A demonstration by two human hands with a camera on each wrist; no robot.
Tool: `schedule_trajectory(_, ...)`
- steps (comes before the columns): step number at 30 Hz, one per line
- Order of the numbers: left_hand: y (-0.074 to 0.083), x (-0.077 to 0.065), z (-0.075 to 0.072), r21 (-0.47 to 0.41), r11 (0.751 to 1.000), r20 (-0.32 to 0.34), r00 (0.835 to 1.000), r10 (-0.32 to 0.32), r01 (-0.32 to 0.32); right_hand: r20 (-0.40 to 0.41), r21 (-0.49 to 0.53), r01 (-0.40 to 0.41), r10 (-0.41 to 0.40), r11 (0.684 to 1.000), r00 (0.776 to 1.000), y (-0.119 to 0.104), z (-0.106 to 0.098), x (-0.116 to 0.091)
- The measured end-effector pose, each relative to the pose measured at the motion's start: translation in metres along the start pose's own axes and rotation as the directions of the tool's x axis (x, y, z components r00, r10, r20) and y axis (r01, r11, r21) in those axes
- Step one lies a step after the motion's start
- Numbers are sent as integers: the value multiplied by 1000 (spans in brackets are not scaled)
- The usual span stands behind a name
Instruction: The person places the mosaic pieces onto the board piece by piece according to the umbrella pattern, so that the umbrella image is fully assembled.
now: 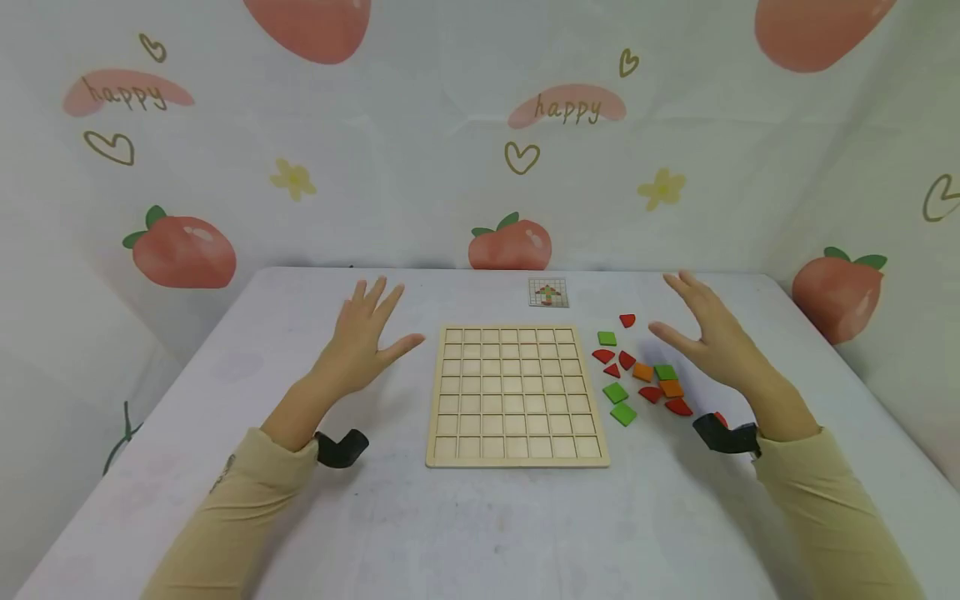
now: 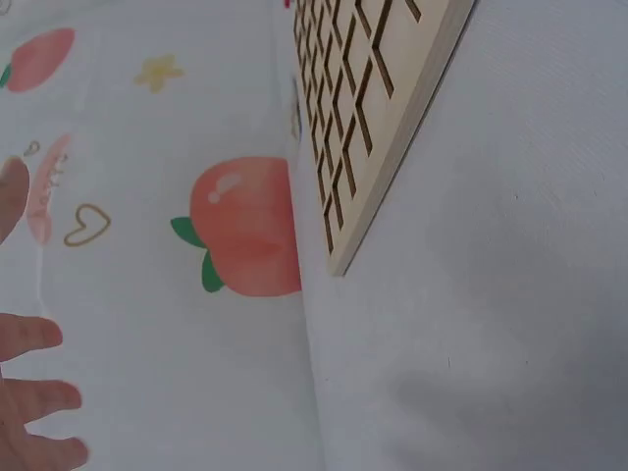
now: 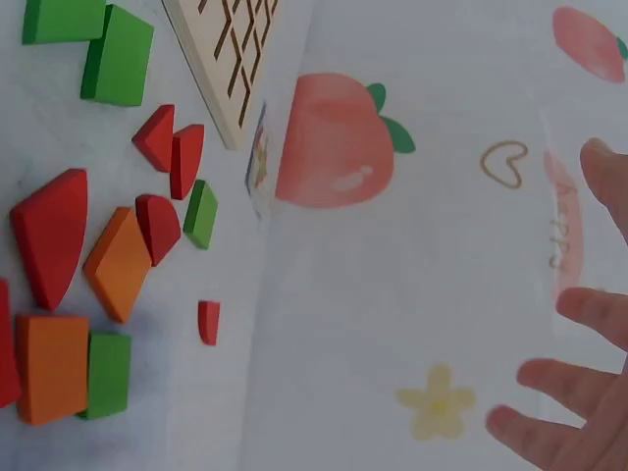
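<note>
My left hand [image 1: 358,343] is held above the table, left of the wooden grid board [image 1: 517,393], with fingers spread and nothing in it. My right hand [image 1: 712,337] hovers over the right side, its fingers apart and empty too. Between the board and that hand lie loose blocks: several red quarter-round pieces [image 1: 650,394], an orange block [image 1: 642,372] and a second orange one [image 1: 671,388], and several green squares [image 1: 623,413]. In the right wrist view, a green block [image 3: 118,56] and a large red piece [image 3: 49,238] show thickness. The board's square cells hold no blocks.
A small pattern card [image 1: 548,292] with a printed grid figure lies behind the board. The white table [image 1: 465,533] ends at a hanging cloth [image 1: 420,167] printed with peaches, hearts and flowers. Black straps [image 1: 342,448] are on both wrists.
</note>
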State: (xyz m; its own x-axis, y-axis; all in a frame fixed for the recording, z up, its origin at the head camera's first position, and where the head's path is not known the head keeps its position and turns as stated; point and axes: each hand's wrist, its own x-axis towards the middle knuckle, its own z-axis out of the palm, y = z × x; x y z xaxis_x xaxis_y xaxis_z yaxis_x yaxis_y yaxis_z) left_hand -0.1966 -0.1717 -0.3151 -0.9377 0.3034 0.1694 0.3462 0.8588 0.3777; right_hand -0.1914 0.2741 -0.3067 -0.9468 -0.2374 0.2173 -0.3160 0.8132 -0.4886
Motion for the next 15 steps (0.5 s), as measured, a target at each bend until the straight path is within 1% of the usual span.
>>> schedule_trajectory(3,-5,-3,-2,-121,992,57,998,-22,29,-15,41,-8,9,999,1000,7,-1,-5)
schedule_trajectory(6,-9,-5,-1,-195,980,107,994,-21,42,-41,55,23,-20,998,999,15,0,-9)
schedule_trajectory(8,-12,-5,3,-221,975,134,991,-3,33,-38,65,29,-27,997,999,20,1,-11)
schedule_trajectory(11,-14,-6,10,-239,971,166,986,33,8,-6,89,15,-14,996,1000,26,3,-12)
schedule_trajectory(15,-13,-7,19,-248,969,228,971,66,-7,44,111,-14,9,994,999,32,8,-12)
